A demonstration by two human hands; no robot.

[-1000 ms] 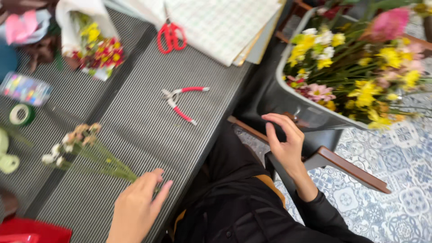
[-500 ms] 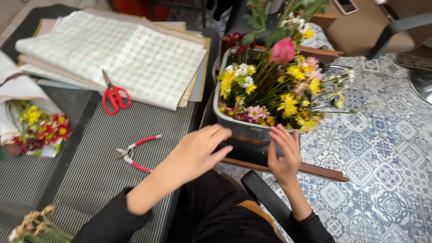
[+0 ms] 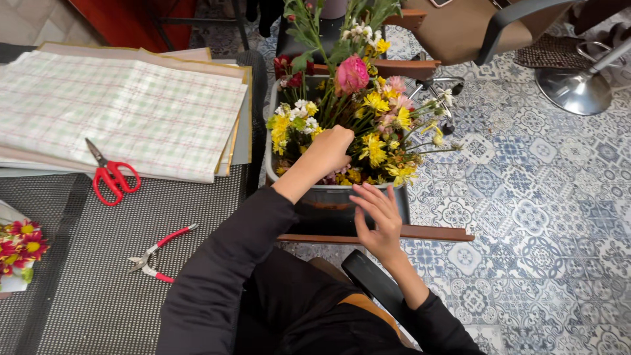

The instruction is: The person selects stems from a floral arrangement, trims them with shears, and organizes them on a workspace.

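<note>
Left hand (image 3: 330,150) closed among yellow blooms in the grey metal flower tub (image 3: 342,200) — right hand (image 3: 376,217), fingers spread, flat against its near rim.

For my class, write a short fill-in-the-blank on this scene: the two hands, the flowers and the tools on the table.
1. The left hand reaches in among the flowers standing in a dark ____.
2. The right hand rests against the tub's ____ wall.
3. The scissors with ____ handles lie partly on the checked paper.
4. The small pliers lie on the ____ table mat.

Missing words: tub; outer; red; ribbed
</note>
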